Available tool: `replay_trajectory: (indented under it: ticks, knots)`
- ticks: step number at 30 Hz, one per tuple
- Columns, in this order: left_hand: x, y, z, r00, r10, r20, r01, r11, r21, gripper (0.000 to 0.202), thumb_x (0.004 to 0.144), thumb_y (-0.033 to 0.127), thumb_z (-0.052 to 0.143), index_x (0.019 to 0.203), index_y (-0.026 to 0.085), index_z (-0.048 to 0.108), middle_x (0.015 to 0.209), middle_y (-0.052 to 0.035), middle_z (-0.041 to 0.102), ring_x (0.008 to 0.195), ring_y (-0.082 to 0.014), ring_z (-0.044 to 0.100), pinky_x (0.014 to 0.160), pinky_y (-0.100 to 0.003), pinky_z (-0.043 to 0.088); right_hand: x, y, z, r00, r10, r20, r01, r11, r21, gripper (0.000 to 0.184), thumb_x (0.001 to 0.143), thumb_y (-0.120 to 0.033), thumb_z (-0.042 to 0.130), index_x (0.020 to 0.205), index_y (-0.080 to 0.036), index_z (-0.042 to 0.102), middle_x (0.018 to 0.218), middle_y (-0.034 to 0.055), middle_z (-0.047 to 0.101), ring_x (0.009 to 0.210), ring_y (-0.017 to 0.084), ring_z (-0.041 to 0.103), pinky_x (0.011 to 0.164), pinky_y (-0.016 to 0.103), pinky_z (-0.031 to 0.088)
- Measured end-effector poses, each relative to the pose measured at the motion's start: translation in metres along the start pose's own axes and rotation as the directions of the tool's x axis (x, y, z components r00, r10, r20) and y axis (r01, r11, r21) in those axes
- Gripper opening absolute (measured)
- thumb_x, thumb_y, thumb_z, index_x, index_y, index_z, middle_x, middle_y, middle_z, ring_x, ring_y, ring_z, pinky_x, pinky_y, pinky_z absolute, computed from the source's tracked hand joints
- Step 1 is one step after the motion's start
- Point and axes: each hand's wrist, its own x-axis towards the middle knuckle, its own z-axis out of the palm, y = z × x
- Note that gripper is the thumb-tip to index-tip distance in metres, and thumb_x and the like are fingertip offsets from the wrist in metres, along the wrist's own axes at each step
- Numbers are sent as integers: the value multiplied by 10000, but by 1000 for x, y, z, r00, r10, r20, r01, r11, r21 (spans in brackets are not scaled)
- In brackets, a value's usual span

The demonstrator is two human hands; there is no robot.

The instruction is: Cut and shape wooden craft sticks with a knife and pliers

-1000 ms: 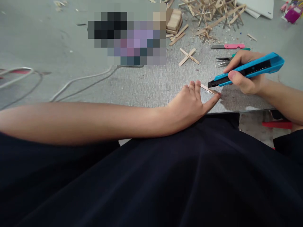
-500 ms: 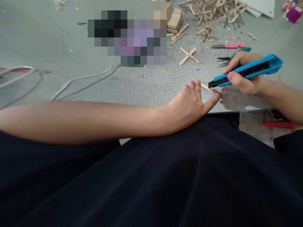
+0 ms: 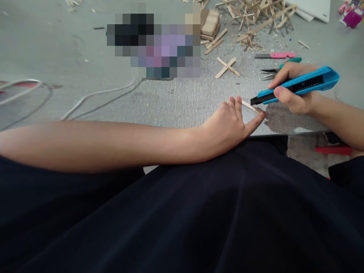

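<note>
Right by the near edge of the table (image 3: 182,102), your left hand (image 3: 231,117) is spread wide, fingertips at one end of a thin wooden stick (image 3: 246,105) and thumb at the other, so you're pinning it rather than wrapping around it. Your right hand (image 3: 301,104) is closed around a blue utility knife (image 3: 304,84), nose down at the middle of that stick. Can't tell if the blade is actually touching. Looks to me like there's a small nick there, so I'd call this cut started at most; the stick seems to be in one piece, so getting through it is what's left. Just past your right hand there's a pair of pliers (image 3: 270,71) with a green grip, partly hidden by your fingers, and a pink-handled tool (image 3: 280,55) beyond it, neither in use. Further out from your left hand sits a crossed pair of sticks (image 3: 228,67), which I'd count as laid out already, though I can't see if it's glued. Behind that you've got loose sticks (image 3: 216,42), a neat stack (image 3: 210,22) and a messy heap of sticks (image 3: 253,17) with shavings (image 3: 250,42) at its foot, so there's plenty of uncut-looking stock around.
</note>
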Motion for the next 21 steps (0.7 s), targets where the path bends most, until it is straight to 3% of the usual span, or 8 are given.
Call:
replay_trajectory:
  ticks: [4, 15, 21]
  knots:
    - [-1, 0, 0, 1000, 5, -13, -5, 1000, -3, 770, 1180, 114, 515, 1909, 237, 300, 1741, -395, 545, 1589, -508, 693, 1085, -616, 665, 0, 0, 0, 1000, 14, 4, -14, 1000, 24, 486, 1067, -699, 713, 1007, -236, 845, 889, 89, 833, 706, 219, 690, 672, 397, 548]
    - [-1, 0, 3, 999, -25, -33, 21, 993, -119, 774, 1188, 186, 606, 1907, 251, 325, 1782, -391, 462, 1631, -526, 645, 1131, -659, 652, 3, -6, 1, 997, 74, 9, -75, 996, 44, 552, 1019, -790, 715, 944, -253, 816, 853, 84, 818, 659, 205, 637, 644, 405, 537]
    - [1, 2, -2, 1000, -1, 25, -1, 998, 56, 792, 1186, 96, 504, 1923, 260, 267, 1733, -415, 542, 1590, -526, 685, 1086, -605, 668, 4, 5, 9, 994, 106, -30, -102, 989, 110, 548, 1000, -803, 737, 926, -262, 782, 795, 53, 789, 638, 191, 602, 637, 397, 537]
